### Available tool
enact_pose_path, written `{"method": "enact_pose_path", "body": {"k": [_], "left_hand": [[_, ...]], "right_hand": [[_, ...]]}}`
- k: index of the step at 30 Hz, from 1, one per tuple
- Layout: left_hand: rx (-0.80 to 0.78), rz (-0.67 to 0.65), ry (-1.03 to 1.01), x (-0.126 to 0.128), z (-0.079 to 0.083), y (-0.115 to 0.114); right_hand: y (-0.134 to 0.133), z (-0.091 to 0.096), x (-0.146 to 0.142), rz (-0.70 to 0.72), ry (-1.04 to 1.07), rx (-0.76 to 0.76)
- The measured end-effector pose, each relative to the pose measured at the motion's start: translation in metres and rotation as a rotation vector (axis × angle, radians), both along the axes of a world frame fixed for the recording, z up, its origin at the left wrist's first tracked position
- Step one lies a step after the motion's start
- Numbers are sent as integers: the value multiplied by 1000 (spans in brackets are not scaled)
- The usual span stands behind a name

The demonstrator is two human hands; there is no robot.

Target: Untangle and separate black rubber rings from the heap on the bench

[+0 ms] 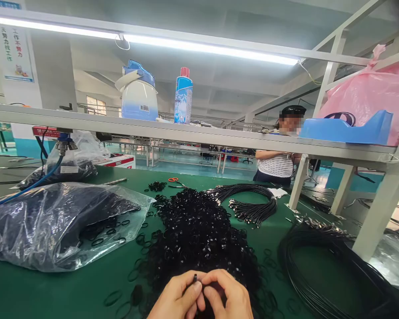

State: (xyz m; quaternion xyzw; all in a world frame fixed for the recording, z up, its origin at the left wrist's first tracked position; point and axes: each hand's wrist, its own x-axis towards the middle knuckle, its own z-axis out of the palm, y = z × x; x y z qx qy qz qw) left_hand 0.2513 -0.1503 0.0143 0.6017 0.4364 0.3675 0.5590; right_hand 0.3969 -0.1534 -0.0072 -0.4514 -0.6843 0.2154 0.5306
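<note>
Green bench top (20, 292): spreads under everything near the hands.
Black rings (202, 235): heaped in a tall mound mid-bench, just beyond the hands, with loose ones strewn around its foot.
Small black piece (195, 278): upright at the left fingertips, above the near edge of the mound; mostly covered, so its full shape cannot be told.
Left hand (179, 297): thumb and forefinger pinched together on that piece.
Right hand (228, 292): thumb and fingers curled in, tips close against the left ones; whether they grip anything is hidden.
Clear bag (53, 230): lies on its side left of the mound, dark inside, rings showing near its mouth.
Small cluster (157, 186): dark bits behind the mound, near an orange-handled tool (173, 180).
Cable bundle (269, 195): bent in a curve, metal ends bunched, right of the mound's far end.
Large cable coil (295, 266): at the right, beside the shelf post.
White shelf (219, 136): carries a blue-and-white jug (139, 99), a red-capped can (184, 97), a blue tray (349, 130) and a pink bag (369, 97).
Co-worker (275, 166): striped top, dark cap, standing beyond the shelf.
</note>
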Motion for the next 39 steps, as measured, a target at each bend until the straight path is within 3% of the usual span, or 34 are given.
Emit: {"method": "enact_pose_path", "body": {"k": [6,10,14,20,26,33,39], "left_hand": [[32,140,20,-3,11,2],[-92,118,-81,-4,18,-2],[-132,82,-109,-3,22,-8],[-92,63,93,1,25,-14],[-162,108,-17,2,23,-12],[-186,50,-94,-2,14,-10],[-205,62,-139,0,12,-12]], "right_hand": [[0,14,12,121,258,-308],[-2,20,14,143,390,-381],[-2,19,14,146,370,-390],[-3,17,14,129,328,-408],[-7,23,12,105,339,-435],[-7,20,11,243,310,-451],[-5,23,15,196,268,-436]]}}
